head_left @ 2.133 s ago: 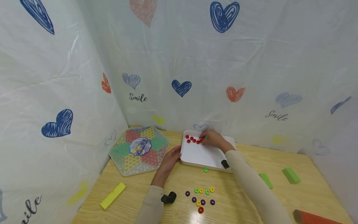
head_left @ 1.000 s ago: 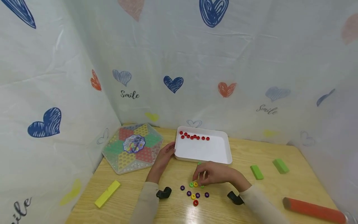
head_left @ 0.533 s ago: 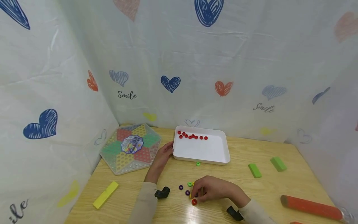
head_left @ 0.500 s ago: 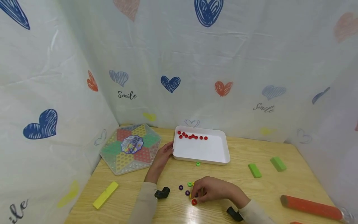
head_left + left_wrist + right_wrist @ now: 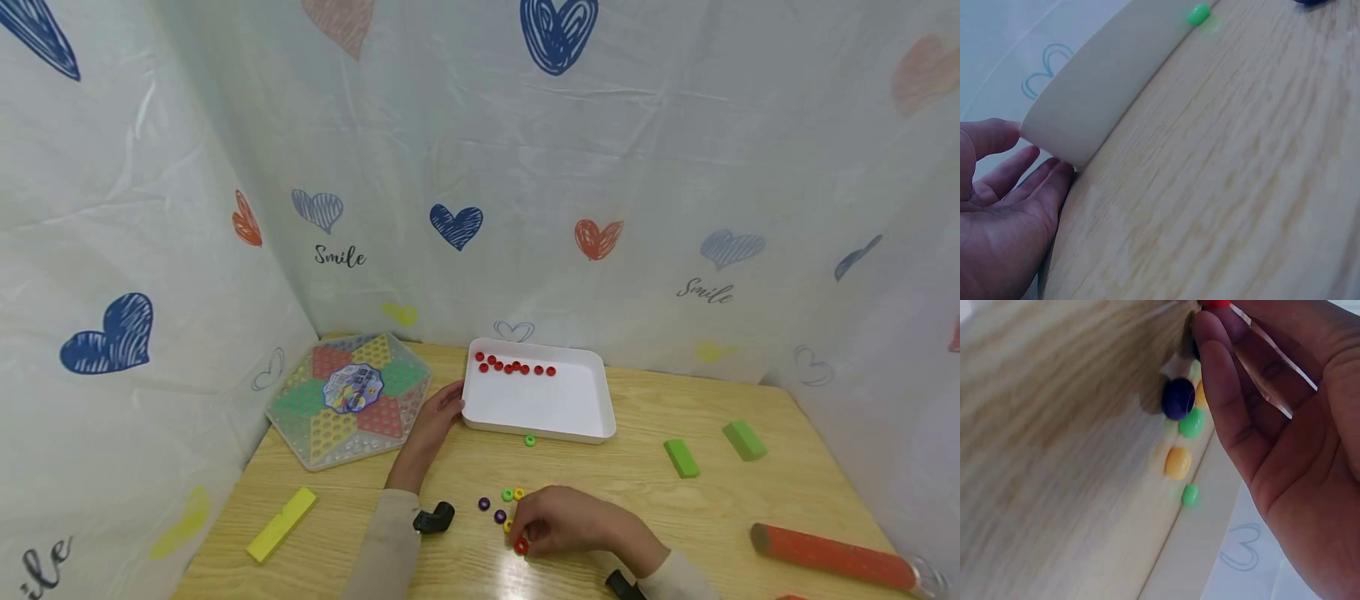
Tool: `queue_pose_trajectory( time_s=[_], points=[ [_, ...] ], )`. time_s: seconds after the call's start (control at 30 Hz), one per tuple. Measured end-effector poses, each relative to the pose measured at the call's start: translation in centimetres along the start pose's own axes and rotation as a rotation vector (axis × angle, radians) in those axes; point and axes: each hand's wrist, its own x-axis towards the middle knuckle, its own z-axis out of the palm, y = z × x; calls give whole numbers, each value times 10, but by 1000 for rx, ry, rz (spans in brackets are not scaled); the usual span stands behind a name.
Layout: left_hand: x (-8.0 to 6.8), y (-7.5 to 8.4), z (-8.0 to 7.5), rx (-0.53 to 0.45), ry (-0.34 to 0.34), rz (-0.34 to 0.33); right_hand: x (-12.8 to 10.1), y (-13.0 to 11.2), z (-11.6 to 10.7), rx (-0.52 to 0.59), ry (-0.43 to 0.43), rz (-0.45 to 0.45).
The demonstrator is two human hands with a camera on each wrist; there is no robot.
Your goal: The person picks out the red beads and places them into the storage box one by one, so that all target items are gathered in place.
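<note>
My right hand [image 5: 566,521] is low over the table, thumb and fingertips pinching a red ring-shaped bead [image 5: 521,546]. In the right wrist view, that red bead [image 5: 1215,302] shows between the fingertips at the top edge. Beside the hand lie purple beads [image 5: 500,517], yellow beads [image 5: 519,494] and a green bead [image 5: 507,495]; the hand hides others. My left hand [image 5: 435,421] holds the left side of a white tray [image 5: 540,432], thumb at the rim [image 5: 1021,130] and fingers against the outer wall. Several red beads [image 5: 508,368] sit in the tray's far left part.
A hexagonal game board [image 5: 390,383] stands left of the tray, with a yellow block [image 5: 282,525] nearer. To the right are two green blocks [image 5: 681,458] and a red tube [image 5: 832,557]. One green bead [image 5: 530,440] lies before the tray. A heart-print sheet [image 5: 450,125] encloses the table.
My right hand has left the tray, where a bead joined the red row, come back toward the near beads and closed on the red one. My left hand stays at the tray.
</note>
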Motion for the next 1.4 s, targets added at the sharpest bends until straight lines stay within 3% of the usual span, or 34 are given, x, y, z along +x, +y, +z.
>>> queue_pose_trajectory(
  time_s=[0.33,0.7,0.93,1.1,1.4],
  points=[
    [0,1,-1,-2,-4,20,2,-3,4,49,20,-6],
    [-2,5,0,7,-4,15,-11,19,-29,281,129,78],
    [-1,5,-1,5,-5,15,-15,39,-58,211,277,63],
    [-2,4,-2,1,-16,13,-9,55,-73,171,357,116],
    [-6,4,1,6,-18,29,21,76,-98,250,325,178]
  ],
)
